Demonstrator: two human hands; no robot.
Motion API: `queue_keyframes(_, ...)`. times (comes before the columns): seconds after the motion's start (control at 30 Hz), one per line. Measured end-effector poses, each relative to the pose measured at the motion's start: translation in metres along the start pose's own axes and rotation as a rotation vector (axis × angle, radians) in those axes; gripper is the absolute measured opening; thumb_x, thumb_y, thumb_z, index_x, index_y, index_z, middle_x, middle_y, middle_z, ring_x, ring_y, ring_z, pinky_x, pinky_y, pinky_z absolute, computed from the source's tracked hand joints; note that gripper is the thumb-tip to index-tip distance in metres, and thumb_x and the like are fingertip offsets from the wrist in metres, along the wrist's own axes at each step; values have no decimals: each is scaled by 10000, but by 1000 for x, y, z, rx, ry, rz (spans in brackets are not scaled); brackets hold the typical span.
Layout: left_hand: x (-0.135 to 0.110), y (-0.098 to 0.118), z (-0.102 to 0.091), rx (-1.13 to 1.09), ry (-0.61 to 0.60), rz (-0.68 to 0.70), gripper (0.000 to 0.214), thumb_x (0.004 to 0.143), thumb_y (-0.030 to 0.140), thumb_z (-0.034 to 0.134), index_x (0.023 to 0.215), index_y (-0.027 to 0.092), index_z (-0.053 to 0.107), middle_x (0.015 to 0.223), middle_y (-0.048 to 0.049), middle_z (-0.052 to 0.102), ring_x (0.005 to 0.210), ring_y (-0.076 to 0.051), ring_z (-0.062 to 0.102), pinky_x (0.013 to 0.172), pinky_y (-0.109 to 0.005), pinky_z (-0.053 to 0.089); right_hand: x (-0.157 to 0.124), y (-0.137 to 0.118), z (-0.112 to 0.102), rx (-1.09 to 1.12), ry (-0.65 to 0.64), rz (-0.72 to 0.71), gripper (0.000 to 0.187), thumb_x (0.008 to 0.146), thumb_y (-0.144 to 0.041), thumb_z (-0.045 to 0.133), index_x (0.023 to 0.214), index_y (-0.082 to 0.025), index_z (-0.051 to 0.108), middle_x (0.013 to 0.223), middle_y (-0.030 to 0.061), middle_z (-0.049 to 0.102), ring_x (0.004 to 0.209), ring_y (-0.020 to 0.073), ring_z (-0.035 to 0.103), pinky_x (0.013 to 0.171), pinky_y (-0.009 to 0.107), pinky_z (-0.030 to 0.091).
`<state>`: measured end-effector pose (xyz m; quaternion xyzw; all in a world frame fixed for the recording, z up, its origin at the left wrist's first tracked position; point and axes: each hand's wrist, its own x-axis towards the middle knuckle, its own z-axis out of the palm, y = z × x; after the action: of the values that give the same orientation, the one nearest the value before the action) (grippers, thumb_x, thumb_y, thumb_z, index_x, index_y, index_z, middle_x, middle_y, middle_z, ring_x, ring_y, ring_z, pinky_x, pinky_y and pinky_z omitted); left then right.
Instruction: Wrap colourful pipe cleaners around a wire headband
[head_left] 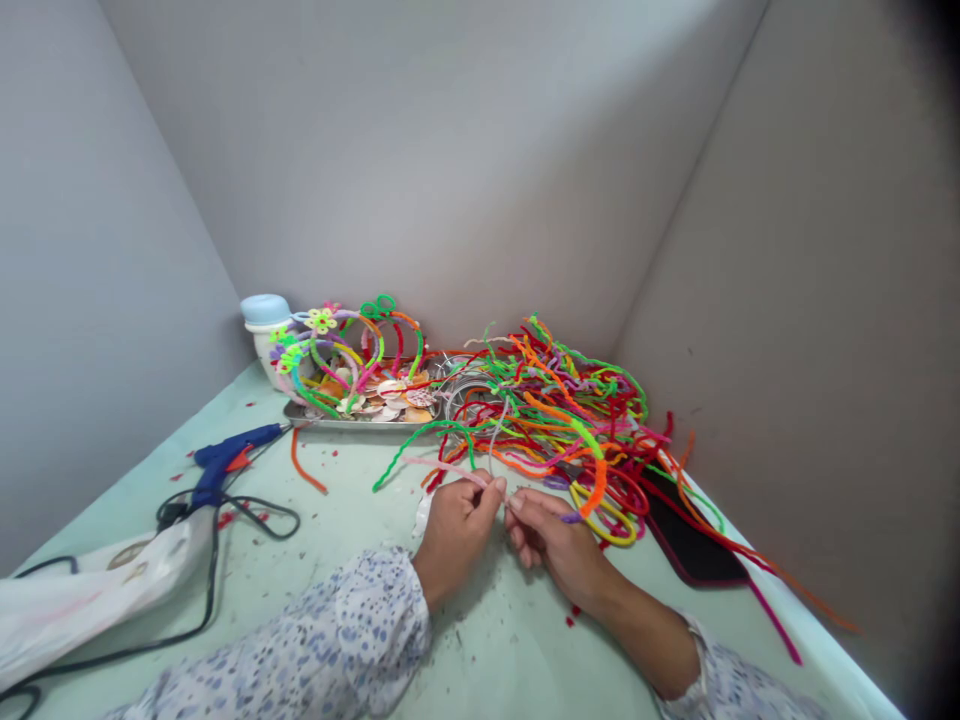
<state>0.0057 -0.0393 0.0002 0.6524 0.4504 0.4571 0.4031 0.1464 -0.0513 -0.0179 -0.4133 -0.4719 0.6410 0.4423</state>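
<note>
My left hand [459,528] is closed in a pinch on a pale pink pipe cleaner [441,464], whose free end sticks out to the left. A greyish pipe cleaner [495,436] rises from the same fingertips. Close beside it, the fingertips of my right hand [553,536] are pinched together at the near end of these pipe cleaners; the exact join is hidden by the fingers. An arc wrapped in orange, yellow-green and purple [597,472] lies just behind my right hand. Beyond both hands spreads a tangled heap of coloured pipe cleaners [555,385].
A metal tray [360,424] holds shells [401,400] and several decorated headbands [319,345]. To its left stands a white jar with a blue lid [266,325]. A blue glue gun [225,460], its cord and a white plastic bag [112,590] lie left; a dark phone [694,535] lies right.
</note>
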Motion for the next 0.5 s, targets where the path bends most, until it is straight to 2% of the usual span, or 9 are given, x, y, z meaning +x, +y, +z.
queue_keyframes(0.5, 2, -2, 1, -12, 11, -17, 366, 833, 365, 466, 526, 172, 426, 480, 47, 373, 467, -88, 349, 476, -216, 269, -2, -7, 3, -45, -1, 9, 307, 808, -438, 524, 678, -160, 546, 522, -43, 514, 398, 62, 453, 416, 195, 319)
